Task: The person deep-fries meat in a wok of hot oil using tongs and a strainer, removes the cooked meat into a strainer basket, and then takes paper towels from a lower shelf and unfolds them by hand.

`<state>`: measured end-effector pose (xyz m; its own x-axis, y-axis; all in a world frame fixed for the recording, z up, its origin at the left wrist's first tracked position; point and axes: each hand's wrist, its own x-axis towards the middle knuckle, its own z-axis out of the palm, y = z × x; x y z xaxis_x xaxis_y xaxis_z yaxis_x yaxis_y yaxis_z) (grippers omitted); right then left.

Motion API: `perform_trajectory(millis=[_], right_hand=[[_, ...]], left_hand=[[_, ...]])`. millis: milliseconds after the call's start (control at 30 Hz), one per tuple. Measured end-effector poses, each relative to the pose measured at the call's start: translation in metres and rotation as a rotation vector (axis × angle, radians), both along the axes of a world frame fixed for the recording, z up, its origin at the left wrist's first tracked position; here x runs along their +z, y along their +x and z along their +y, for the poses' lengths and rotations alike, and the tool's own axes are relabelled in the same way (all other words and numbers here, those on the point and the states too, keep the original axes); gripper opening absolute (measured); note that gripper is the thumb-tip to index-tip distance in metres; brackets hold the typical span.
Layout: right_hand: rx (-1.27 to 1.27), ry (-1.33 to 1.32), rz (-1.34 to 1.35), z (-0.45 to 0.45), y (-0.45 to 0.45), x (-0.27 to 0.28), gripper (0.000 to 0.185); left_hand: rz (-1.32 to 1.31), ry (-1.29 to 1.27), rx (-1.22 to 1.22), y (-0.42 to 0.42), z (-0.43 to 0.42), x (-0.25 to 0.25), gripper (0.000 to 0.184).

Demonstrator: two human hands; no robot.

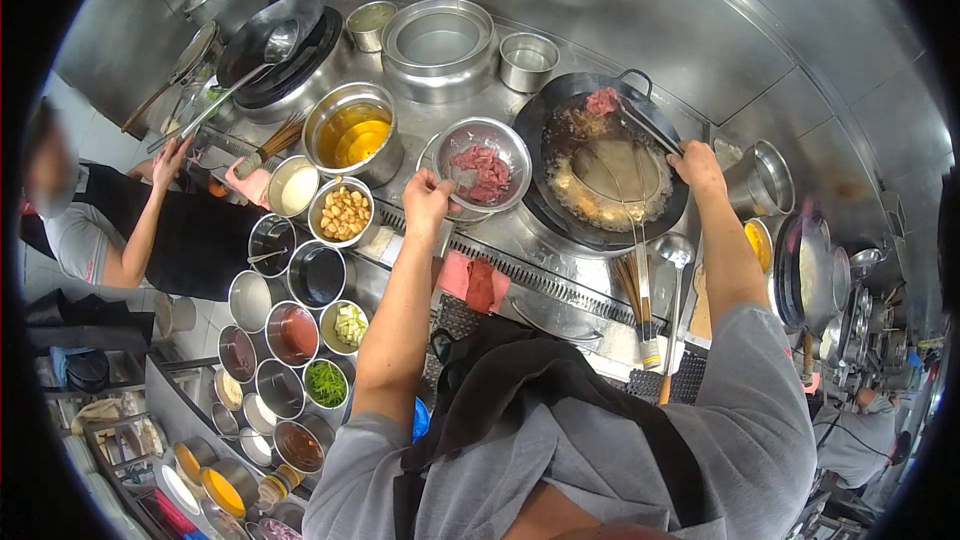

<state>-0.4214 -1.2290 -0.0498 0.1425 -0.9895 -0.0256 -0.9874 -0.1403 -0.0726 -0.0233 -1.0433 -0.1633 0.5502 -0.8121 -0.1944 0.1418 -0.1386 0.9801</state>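
My left hand (430,200) is closed on the near rim of a metal bowl (519,145) that contains sliced raw red meat (482,172). My right hand (699,167) grips metal tongs (648,126), whose tips reach over the far side of the wok (540,122). A clump of red meat (603,102) is at the tips; I cannot tell whether it touches the liquid. Hot bubbling liquid (607,180) fills the wok's middle. A wire strainer (640,202) lies in it, its handle pointing toward me.
A ladle (676,252) rests right of the strainer handle. Left of the bowl stand a pot of yellow oil (312,130) and several ingredient tins, one with browned chunks (343,212). A large water pot (437,80) is behind. Another person (120,230) works at the left beside a second wok (240,52).
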Motion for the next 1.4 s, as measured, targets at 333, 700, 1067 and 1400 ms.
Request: perform_trajectory(millis=[333, 700, 1067, 1400], right_hand=[[-0.087, -0.138, 0.005, 0.017, -0.022, 0.018, 0.039], [0.386, 0.005, -0.244, 0.181, 0.032, 0.058, 0.050], [0.498, -0.043, -0.136, 0.131, 0.022, 0.041, 0.022], [0.061, 0.034, 0.020, 0.027, 0.012, 0.001, 0.034]], left_hand=[[-0.029, -0.001, -0.004, 0.006, 0.018, 0.013, 0.018], [-0.357, -0.110, -0.022, -0.020, 0.000, 0.035, 0.020], [-0.407, 0.037, -0.150, -0.034, -0.022, 0.017, 0.016], [-0.079, -0.028, -0.072, -0.045, -0.031, -0.006, 0.022]])
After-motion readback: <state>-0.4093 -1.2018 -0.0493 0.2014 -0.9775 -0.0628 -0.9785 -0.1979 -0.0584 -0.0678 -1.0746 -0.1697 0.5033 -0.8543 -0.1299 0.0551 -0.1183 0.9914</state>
